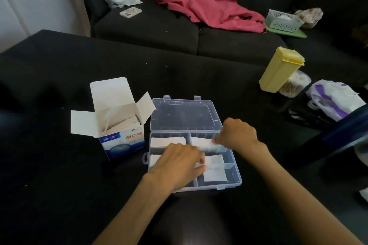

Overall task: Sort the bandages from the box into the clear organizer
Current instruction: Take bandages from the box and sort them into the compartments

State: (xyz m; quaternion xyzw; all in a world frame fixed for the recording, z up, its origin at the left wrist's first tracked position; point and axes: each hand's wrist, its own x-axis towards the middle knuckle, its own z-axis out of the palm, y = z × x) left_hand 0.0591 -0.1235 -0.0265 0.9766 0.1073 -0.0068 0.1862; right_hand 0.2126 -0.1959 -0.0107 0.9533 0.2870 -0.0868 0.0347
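Both hands work inside the clear organizer [235, 180]: left hand [177, 162] pinching a bandage strip [214, 167], right hand [238, 133] gripping another stack [203, 142], each settling into its own compartment.

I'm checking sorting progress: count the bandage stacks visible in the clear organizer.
4: far-left compartment stack; far-right stack, touched by the right hand; near-left stack, partly under the left hand; middle stack. More may be hidden beneath the hands.

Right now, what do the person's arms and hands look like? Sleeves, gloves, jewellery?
Both arms are bare from the bottom edge of the picture to the wrist, with no sleeve in view. The left hand and the right hand wear no gloves. No watch, bracelet or ring shows on the sides facing the camera. No markings or tape are visible either.
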